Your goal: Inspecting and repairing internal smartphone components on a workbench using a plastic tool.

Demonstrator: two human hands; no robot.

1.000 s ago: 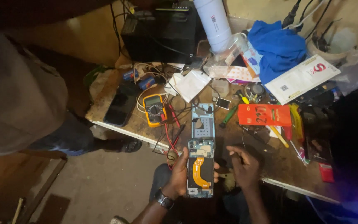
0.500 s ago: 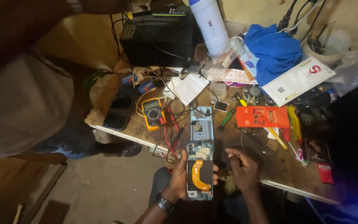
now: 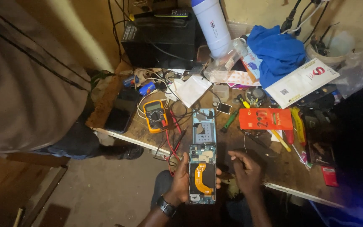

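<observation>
My left hand (image 3: 180, 178) grips an opened smartphone (image 3: 202, 174) with its back cover off, showing a black battery and an orange flex cable. A dark watch sits on that wrist. My right hand (image 3: 245, 168) hovers just right of the phone over the bench edge, fingers curled and pinched together; whether it holds anything small I cannot see. A light blue phone frame (image 3: 203, 126) lies on the workbench (image 3: 282, 168) just beyond the held phone.
A yellow multimeter (image 3: 154, 115) with red and black leads lies left. An orange box (image 3: 265, 119), screwdrivers (image 3: 297, 126), a blue cloth (image 3: 276, 50), a white cylinder (image 3: 211, 25) and a black box (image 3: 160, 40) crowd the bench. Another person's grey-clad body (image 3: 26, 84) stands at left.
The camera view has shifted a little; my hands and the opened phone sit slightly lower in the view. My right hand has drawn in closer to the phone's right side.
</observation>
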